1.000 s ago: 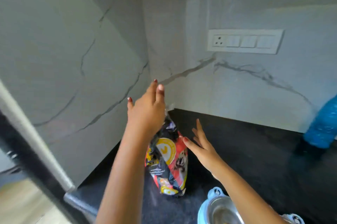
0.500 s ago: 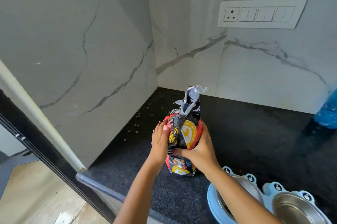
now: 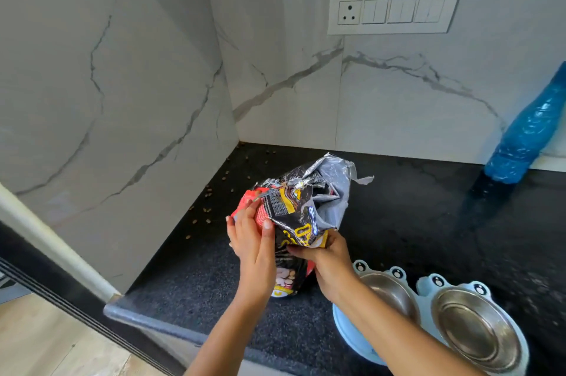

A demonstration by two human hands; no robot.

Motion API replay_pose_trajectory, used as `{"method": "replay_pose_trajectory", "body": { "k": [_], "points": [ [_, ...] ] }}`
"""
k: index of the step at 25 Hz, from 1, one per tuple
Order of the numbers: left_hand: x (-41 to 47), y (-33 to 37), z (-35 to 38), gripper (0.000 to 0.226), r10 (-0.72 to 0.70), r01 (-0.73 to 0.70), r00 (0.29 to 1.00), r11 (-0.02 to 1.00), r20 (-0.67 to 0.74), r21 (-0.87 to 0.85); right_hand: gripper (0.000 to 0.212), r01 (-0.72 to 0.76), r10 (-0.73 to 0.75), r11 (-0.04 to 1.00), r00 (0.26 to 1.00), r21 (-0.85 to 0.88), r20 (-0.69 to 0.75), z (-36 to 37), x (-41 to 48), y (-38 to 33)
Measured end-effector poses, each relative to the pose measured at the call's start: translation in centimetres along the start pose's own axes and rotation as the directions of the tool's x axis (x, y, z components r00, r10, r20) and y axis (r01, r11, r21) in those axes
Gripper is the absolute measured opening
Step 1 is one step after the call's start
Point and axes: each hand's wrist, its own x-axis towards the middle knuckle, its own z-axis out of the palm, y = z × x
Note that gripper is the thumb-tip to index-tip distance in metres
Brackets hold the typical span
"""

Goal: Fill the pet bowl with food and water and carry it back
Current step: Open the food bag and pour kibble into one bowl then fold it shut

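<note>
A black, red and yellow pet food bag [image 3: 298,216] with a torn silver top is held above the black countertop [image 3: 398,207], tilted to the right. My left hand [image 3: 252,241] grips its left side. My right hand [image 3: 326,256] holds it from below on the right. A light blue double pet bowl [image 3: 425,299] with two steel dishes stands at the lower right; both dishes look empty and my right forearm crosses the left one.
Spilled kibble pieces [image 3: 208,192] lie along the left marble wall. A blue water bottle [image 3: 530,127] stands at the right edge against the back wall. A switch panel [image 3: 395,8] is on the back wall. The counter's front edge [image 3: 147,319] drops to a wooden floor.
Both hands closed on the bag, lifted it off the counter and tilted it right; its crumpled top has spread open. The view has dropped toward the counter, showing more of the bowl.
</note>
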Motion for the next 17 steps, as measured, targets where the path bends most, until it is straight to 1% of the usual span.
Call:
{"method": "replay_pose_trajectory", "body": {
  "k": [2,3,5,7,10,11,13,14,15,16,17],
  "points": [
    [0.4,-0.4,-1.3,0.051,0.090,-0.090,0.996,0.986,0.011,0.141,0.046,-0.024,0.017,0.994,0.998,0.111,0.065,1.0,-0.1,0.7],
    [0.6,-0.6,-2.0,0.056,0.122,-0.127,0.992,0.971,0.040,0.203,0.043,-0.039,0.026,0.990,0.995,0.132,0.094,1.2,-0.1,1.1],
    [0.3,-1.3,-3.3,0.054,0.188,-0.218,0.973,0.939,0.134,0.265,0.040,-0.085,0.064,0.985,0.987,0.148,0.145,1.2,-0.5,2.0],
    [-0.5,-2.0,-4.9,0.044,0.241,-0.297,0.947,0.910,0.214,0.288,0.039,-0.125,0.108,0.988,0.977,0.088,0.181,0.7,-0.9,2.5],
    [-1.3,-2.3,-6.7,0.037,0.252,-0.352,0.905,0.896,0.342,0.270,0.041,-0.108,0.129,0.989,0.967,-0.102,0.220,-0.1,-1.6,2.2],
    [-1.5,-2.0,-6.9,0.036,0.260,-0.378,0.885,0.884,0.385,0.273,0.045,-0.128,0.156,0.980,0.971,-0.154,0.182,-0.2,-1.6,1.9],
    [-0.9,-0.8,-7.3,0.034,0.221,-0.395,0.850,0.868,0.477,0.301,0.056,-0.176,0.191,0.966,0.979,-0.187,0.065,-0.3,-1.3,1.6],
    [0.0,-0.2,-7.4,0.036,0.157,-0.362,0.841,0.874,0.518,0.323,0.060,-0.173,0.183,0.967,0.982,-0.186,0.041,-0.3,-1.1,1.6],
    [1.3,0.5,-7.5,0.043,0.070,-0.309,0.827,0.886,0.558,0.346,0.059,-0.154,0.164,0.969,0.986,-0.194,0.037,-0.3,-1.1,1.6],
    [3.0,1.0,-7.6,0.059,-0.002,-0.268,0.812,0.887,0.583,0.377,0.054,-0.141,0.150,0.969,0.988,-0.202,0.032,-0.2,-1.1,1.5],
    [5.0,1.5,-7.6,0.082,-0.073,-0.254,0.796,0.861,0.601,0.441,0.048,-0.148,0.155,0.970,0.988,-0.192,0.025,-0.2,-1.1,1.5]
  ]
}}
